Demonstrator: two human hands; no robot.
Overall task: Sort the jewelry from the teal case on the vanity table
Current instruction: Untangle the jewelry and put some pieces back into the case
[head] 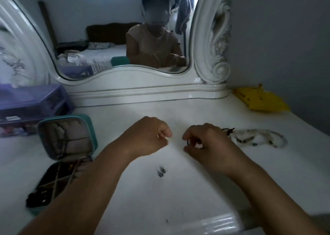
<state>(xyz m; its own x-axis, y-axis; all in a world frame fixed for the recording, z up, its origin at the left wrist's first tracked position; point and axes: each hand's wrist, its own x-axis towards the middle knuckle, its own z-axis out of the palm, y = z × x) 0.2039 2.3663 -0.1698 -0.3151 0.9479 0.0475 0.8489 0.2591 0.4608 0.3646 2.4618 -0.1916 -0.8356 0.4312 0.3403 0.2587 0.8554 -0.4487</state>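
Our left hand [151, 136] pinches something too small to identify; our right hand [201, 140] pinches a small dark ring [189, 142]. We lay it apart from the beaded strand [259, 139], right of the open teal case [67, 145] on the table [178, 109].

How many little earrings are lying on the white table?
2: a pair of small dark earrings lies side by side on the vanity table, just below the two hands. More may be hidden in the teal case.

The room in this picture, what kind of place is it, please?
Most likely a bedroom with a vanity table. A white carved mirror stands on it, and the mirror reflects a bed. An open teal case holding jewelry lies on the tabletop.
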